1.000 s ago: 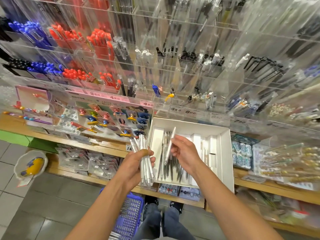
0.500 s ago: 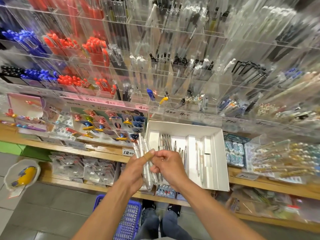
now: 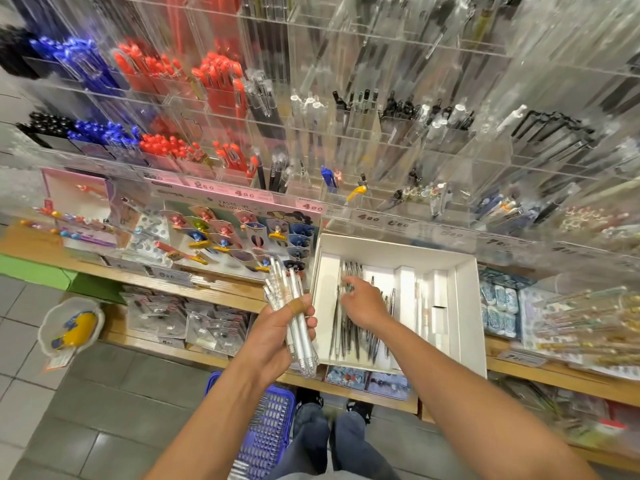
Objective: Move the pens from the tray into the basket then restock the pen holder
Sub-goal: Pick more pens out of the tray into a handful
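Note:
My left hand (image 3: 277,332) grips a bundle of several clear white pens (image 3: 294,306), held upright just left of the white tray (image 3: 467,306). My right hand (image 3: 363,301) reaches into the tray, its fingers spread over several dark metallic pens (image 3: 346,337) lying lengthwise inside; it holds nothing that I can see. The blue basket (image 3: 266,434) sits on the floor below my left forearm, with a few pens in it. Clear acrylic pen holders (image 3: 311,133) cover the wall above the tray.
The tray rests on a wooden shelf (image 3: 554,370) amid packaged stationery. White cardboard dividers (image 3: 408,299) fill the tray's right half. A carded novelty display (image 3: 242,233) stands to the left. A white bowl (image 3: 69,327) sits low left. My feet (image 3: 332,407) stand beside the basket.
My right hand passed a white pen into the bundle in my left hand, then moved back into the tray over the dark pens. The left hand kept its grip.

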`<action>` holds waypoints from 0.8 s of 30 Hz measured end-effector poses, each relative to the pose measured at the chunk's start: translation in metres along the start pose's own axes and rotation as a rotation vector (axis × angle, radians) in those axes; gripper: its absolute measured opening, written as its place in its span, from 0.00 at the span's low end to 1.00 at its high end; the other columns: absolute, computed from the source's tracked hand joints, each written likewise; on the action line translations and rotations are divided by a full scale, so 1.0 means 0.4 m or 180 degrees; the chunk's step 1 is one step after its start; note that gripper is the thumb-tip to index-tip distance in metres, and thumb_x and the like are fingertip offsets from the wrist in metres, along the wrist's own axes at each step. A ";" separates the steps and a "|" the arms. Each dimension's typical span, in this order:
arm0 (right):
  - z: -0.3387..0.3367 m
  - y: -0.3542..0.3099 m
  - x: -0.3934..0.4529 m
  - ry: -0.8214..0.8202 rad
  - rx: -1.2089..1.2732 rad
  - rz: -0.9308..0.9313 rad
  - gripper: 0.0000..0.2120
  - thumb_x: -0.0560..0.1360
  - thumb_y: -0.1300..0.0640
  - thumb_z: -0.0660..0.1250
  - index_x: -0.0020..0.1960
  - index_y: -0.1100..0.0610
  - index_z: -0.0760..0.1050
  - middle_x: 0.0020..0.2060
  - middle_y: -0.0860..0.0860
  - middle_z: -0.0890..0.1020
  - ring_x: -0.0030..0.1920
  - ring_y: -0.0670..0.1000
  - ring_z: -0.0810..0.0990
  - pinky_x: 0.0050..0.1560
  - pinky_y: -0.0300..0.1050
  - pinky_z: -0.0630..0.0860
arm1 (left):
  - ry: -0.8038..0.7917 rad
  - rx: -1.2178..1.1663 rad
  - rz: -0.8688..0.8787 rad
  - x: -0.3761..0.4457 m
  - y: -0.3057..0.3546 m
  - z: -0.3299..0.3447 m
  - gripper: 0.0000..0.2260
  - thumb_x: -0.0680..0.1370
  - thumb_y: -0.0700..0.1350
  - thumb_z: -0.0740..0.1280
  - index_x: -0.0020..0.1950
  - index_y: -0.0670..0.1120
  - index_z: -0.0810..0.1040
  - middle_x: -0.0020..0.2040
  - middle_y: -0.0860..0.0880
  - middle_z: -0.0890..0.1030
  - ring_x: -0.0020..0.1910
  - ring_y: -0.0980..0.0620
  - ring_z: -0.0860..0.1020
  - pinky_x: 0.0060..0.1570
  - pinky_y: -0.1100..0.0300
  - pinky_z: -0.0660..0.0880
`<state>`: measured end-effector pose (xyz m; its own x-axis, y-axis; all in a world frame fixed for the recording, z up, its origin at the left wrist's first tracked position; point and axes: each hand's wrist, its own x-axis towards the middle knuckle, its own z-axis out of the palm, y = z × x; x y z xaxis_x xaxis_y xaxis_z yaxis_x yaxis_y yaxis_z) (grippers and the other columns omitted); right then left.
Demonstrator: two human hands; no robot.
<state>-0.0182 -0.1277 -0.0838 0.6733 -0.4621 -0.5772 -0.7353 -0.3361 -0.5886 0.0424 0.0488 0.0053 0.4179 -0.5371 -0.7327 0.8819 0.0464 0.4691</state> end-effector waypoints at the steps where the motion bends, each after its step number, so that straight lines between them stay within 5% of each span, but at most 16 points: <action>1: 0.010 0.001 0.014 -0.0064 -0.0190 -0.0049 0.22 0.79 0.61 0.59 0.73 0.53 0.66 0.65 0.55 0.76 0.50 0.52 0.79 0.51 0.43 0.75 | 0.0006 0.0000 -0.0004 -0.001 0.001 -0.002 0.12 0.69 0.40 0.74 0.49 0.42 0.77 0.34 0.46 0.78 0.29 0.52 0.77 0.29 0.61 0.77; 3: 0.025 0.004 0.031 -0.0054 -0.0492 -0.0069 0.22 0.79 0.61 0.59 0.72 0.54 0.68 0.63 0.55 0.77 0.55 0.55 0.79 0.53 0.43 0.74 | 0.0013 0.0018 0.0008 -0.004 0.003 -0.007 0.11 0.68 0.41 0.74 0.48 0.42 0.77 0.34 0.46 0.78 0.29 0.52 0.76 0.29 0.61 0.76; 9: 0.017 0.032 0.019 0.0321 -0.0319 -0.0199 0.08 0.78 0.55 0.66 0.56 0.52 0.73 0.42 0.48 0.77 0.42 0.50 0.77 0.46 0.45 0.75 | -0.0014 0.0009 -0.0017 -0.012 0.000 -0.012 0.11 0.70 0.40 0.74 0.50 0.42 0.78 0.35 0.46 0.78 0.30 0.52 0.76 0.30 0.61 0.77; 18: -0.169 -0.026 -0.116 0.0122 0.1813 -0.0779 0.02 0.76 0.58 0.70 0.48 0.54 0.80 0.32 0.50 0.82 0.31 0.49 0.79 0.34 0.41 0.77 | -0.0167 0.0476 0.0036 -0.003 -0.005 0.015 0.19 0.67 0.41 0.76 0.55 0.40 0.76 0.37 0.45 0.79 0.34 0.50 0.77 0.33 0.57 0.78; 24: -0.198 -0.155 -0.155 -0.0257 0.2088 -0.1201 0.03 0.75 0.61 0.71 0.46 0.54 0.80 0.30 0.46 0.80 0.28 0.46 0.78 0.30 0.38 0.75 | -0.0658 0.0477 0.0013 0.014 -0.019 0.050 0.21 0.70 0.43 0.74 0.61 0.39 0.75 0.41 0.44 0.83 0.38 0.48 0.82 0.37 0.56 0.81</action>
<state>-0.0203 -0.1431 0.0333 0.8920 -0.3426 -0.2950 -0.2741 0.1091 -0.9555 0.0336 0.0287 0.0076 0.3542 -0.6988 -0.6215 0.8318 -0.0683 0.5509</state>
